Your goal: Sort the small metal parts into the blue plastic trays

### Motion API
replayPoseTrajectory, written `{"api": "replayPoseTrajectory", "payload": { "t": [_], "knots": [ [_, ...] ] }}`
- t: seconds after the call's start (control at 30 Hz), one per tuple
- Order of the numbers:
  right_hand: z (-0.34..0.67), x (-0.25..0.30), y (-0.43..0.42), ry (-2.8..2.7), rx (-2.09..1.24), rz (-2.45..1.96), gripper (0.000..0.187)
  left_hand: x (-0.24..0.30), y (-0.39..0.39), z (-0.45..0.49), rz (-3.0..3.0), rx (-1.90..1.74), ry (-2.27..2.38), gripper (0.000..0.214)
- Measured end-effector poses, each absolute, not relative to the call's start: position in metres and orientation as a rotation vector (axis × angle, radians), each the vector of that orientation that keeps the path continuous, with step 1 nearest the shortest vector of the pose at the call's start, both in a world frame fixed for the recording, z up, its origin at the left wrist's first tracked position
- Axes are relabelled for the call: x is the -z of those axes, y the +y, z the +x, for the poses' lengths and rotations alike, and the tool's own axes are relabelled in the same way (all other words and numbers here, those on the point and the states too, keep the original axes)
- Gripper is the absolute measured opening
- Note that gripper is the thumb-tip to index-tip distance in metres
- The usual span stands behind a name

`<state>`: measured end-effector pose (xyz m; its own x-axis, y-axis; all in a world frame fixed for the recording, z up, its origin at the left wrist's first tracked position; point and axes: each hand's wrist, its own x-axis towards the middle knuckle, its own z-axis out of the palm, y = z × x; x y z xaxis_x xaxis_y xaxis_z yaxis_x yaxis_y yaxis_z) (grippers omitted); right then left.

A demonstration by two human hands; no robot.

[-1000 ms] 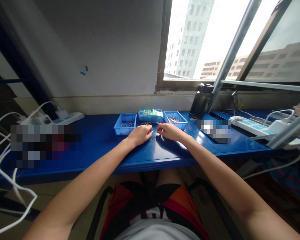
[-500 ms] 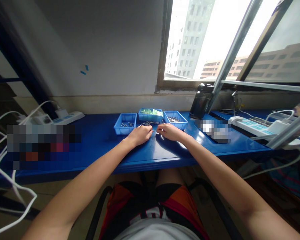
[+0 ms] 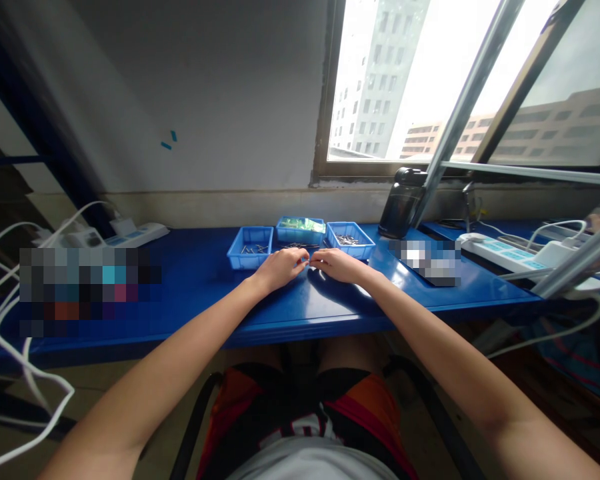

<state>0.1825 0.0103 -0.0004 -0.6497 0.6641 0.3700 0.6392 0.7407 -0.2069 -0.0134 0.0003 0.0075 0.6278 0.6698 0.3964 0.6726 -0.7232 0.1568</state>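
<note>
The left tray is sparsely filled. The left hand is pinched shut, tips touching those of the right hand, likewise pinched, just before the loose pins; what is gripped cannot be told. The right tray is fuller, so much is judged left.

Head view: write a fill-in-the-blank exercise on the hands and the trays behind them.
1. The left hand and right hand meet fingertip to fingertip over a bench top coloured ____.
2. The trays behind the hands number ____: left tray, middle tray, right tray.
3. The packet in the middle tray is ____.
4. The black container stands to the ____ of the trays.

Missing words: blue; three; green; right.
</note>
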Motion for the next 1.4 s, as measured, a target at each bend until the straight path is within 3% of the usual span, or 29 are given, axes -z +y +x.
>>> {"api": "replayPoseTrajectory", "payload": {
  "t": [0.43,0.93,1.4],
  "knots": [
    [0.1805,-0.0038,0.0050,-2.458,-0.140,-1.139,0.019,-0.0095,-0.0047,-0.0121,-2.807,0.623,-1.190,0.012],
    [0.1795,-0.0045,0.0036,-2.478,-0.152,-1.032,0.023,-0.0069,0.0003,-0.0138,-2.774,0.520,-1.242,0.022],
    [0.1832,-0.0048,0.0053,-2.434,-0.122,-1.193,0.028,-0.0073,-0.0012,-0.0133,-2.729,0.455,-1.417,0.028]
  ]
}}
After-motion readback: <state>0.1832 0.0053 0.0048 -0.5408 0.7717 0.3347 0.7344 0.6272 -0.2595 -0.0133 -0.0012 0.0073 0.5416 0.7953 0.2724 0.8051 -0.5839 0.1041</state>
